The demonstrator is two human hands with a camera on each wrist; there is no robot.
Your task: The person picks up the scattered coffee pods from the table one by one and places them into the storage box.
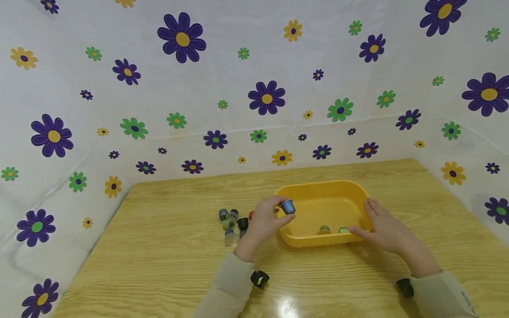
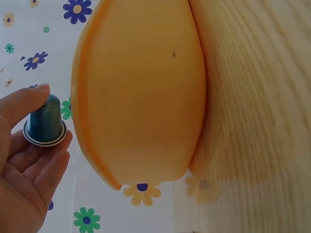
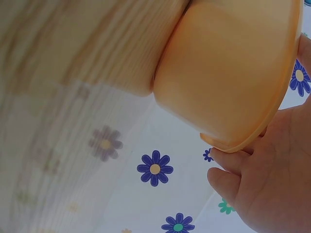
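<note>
My left hand (image 1: 265, 221) pinches a blue coffee capsule (image 1: 288, 206) between thumb and fingers, over the left rim of a yellow plastic tub (image 1: 292, 242). In the left wrist view the capsule (image 2: 44, 121) has its wide rim downward, and the tub's outer wall (image 2: 141, 97) stands beside it. My right hand (image 1: 387, 227) rests on the tub's right side, thumb and fingers spread over the rim, as the right wrist view also shows. Inside the tub, near its front wall, lie an olive capsule (image 1: 324, 230) and a light green capsule (image 1: 343, 230).
Several loose capsules (image 1: 229, 222) lie clustered on the wooden table (image 1: 167, 251) left of the tub, partly behind my left hand. Dark wrist camera pieces show at the left cuff (image 1: 260, 279) and right cuff (image 1: 404, 287). A flowered sheet (image 1: 222, 75) surrounds the table's back and sides.
</note>
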